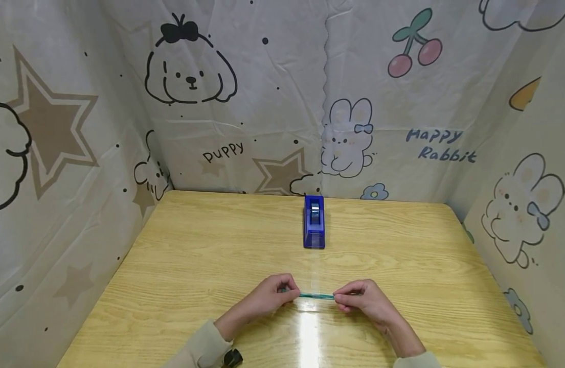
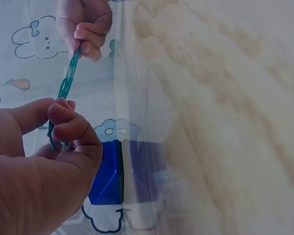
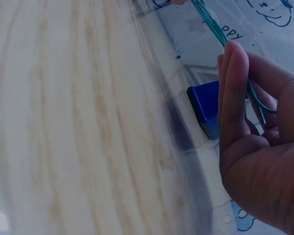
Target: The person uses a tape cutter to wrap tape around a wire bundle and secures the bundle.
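A thin teal cord (image 1: 316, 296), folded into several strands, stretches between both hands low over the table. My left hand (image 1: 268, 296) pinches its left end between thumb and fingers, and a small loop (image 2: 53, 139) sticks out behind them. At the other end, my right hand (image 1: 367, 301) pinches the strands; loose teal ends (image 3: 257, 100) poke out below the fingers in the right wrist view. A clear, shiny patch (image 2: 70, 71) shows on the cord's middle, perhaps tape. Beyond the hands stands a blue tape dispenser (image 1: 314, 222), its front toward me.
The wood-grain table (image 1: 208, 245) is bordered by printed curtains (image 1: 264, 102) at the back and both sides. From the dispenser a pale strip (image 1: 315, 268) runs toward the cord; I cannot tell whether it is tape or a reflection. Glare (image 1: 309, 332) lies near the front.
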The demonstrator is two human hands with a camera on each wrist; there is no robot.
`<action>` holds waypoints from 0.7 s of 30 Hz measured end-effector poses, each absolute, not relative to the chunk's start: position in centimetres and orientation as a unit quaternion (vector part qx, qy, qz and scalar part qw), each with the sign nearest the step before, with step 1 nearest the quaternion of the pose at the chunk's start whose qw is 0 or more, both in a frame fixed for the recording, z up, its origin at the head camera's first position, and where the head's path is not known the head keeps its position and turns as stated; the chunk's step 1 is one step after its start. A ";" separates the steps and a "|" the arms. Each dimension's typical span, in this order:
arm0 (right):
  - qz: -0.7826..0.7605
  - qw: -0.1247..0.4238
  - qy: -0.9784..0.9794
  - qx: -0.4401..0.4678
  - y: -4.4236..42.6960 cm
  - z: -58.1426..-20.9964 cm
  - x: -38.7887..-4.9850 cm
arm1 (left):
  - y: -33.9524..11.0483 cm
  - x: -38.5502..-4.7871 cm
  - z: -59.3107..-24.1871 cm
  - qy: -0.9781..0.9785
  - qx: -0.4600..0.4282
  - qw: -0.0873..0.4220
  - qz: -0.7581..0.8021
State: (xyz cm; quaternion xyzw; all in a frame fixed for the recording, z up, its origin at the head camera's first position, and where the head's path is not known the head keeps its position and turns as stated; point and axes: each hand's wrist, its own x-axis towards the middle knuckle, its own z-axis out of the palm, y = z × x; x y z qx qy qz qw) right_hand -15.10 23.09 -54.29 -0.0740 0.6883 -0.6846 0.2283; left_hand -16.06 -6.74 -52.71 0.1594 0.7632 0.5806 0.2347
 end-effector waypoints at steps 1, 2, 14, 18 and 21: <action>-0.684 0.225 0.690 -0.074 23.1 -54.3 -15.1 | -6.7 -16.1 -52.7 0.762 0.155 0.238 0.582; -0.683 0.222 0.692 -0.074 23.1 -54.3 -15.1 | -6.7 -16.1 -52.7 0.761 0.151 0.242 0.583; -0.675 0.198 0.706 -0.079 23.1 -54.2 -14.8 | -6.7 -15.9 -53.0 0.760 0.154 0.253 0.579; -0.677 0.208 0.702 -0.072 23.1 -54.3 -14.8 | -6.6 -15.9 -52.9 0.766 0.170 0.233 0.574; -0.681 0.222 0.695 -0.069 23.0 -54.3 -14.9 | -6.7 -15.9 -52.8 0.769 0.174 0.225 0.573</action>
